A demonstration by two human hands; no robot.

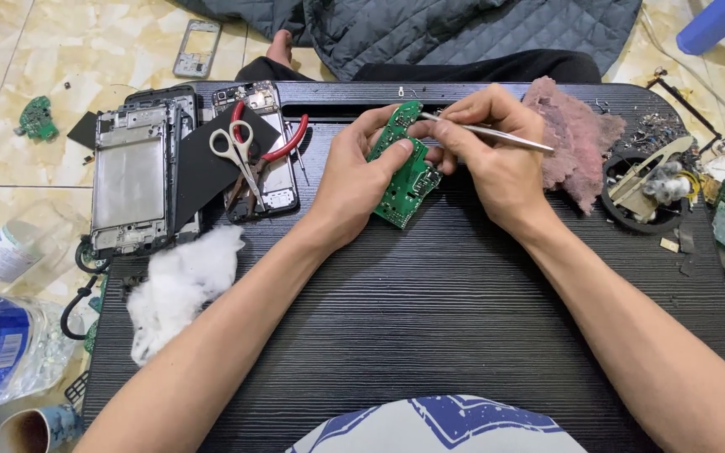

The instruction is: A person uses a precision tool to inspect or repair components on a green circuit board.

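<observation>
While the left hand (354, 180) grips a green circuit board (404, 168) above the black table (430, 310), the right hand (488, 151) pinches tweezers (488, 132) against its top edge, where a slip could scratch it.

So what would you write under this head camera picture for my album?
Left hand holds a green circuit board while right hand works it with metal tweezers, over a black table with scissors.

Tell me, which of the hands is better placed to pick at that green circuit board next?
The right hand, probably. It holds the metal tweezers with their tip at the top edge of the green circuit board. The left hand is wrapped around the board, holding it above the black table.
</observation>
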